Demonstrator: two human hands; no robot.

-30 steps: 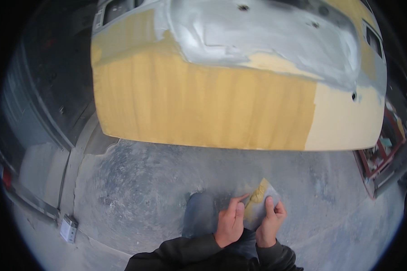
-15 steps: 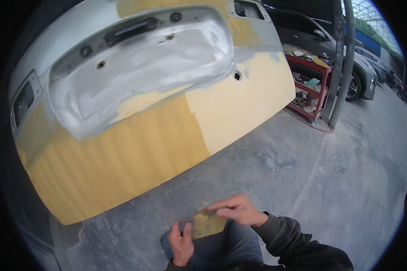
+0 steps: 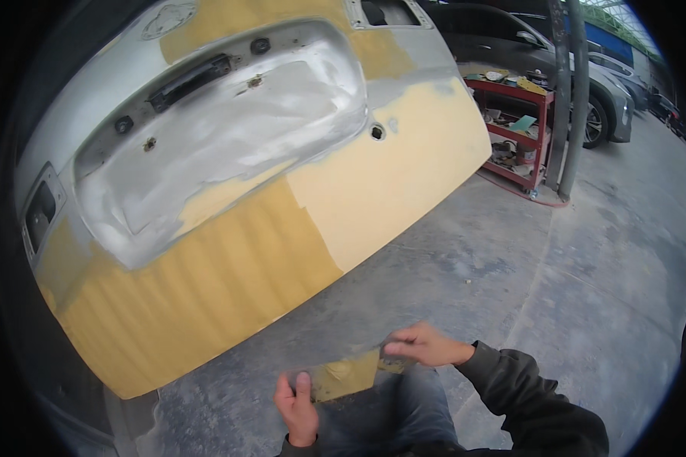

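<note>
Low in front of me, my left hand (image 3: 296, 405) pinches the end of a flat filler board (image 3: 358, 372) between thumb and fingers. A lump of yellow body filler (image 3: 338, 370) sits on the board, and more is smeared over its face. Beside the board's right end, my right hand (image 3: 427, 344) is closed on a thin filler spreader (image 3: 393, 362), smeared yellow and slightly blurred. Beyond both hands stands a car tailgate (image 3: 411, 179), coated in darker and paler yellow filler, with bare grey metal (image 3: 270, 122) in its recess.
A red tool cart (image 3: 511, 135) with several items on its shelves stands at the right, next to grey posts (image 3: 577, 107). Behind it are parked cars (image 3: 604, 103). Grey concrete floor (image 3: 465, 282) lies between me and the tailgate.
My right hand has moved right from over the filler board, and the spreader now shows at its fingers. The left hand still holds the board. My view has shifted slightly.
</note>
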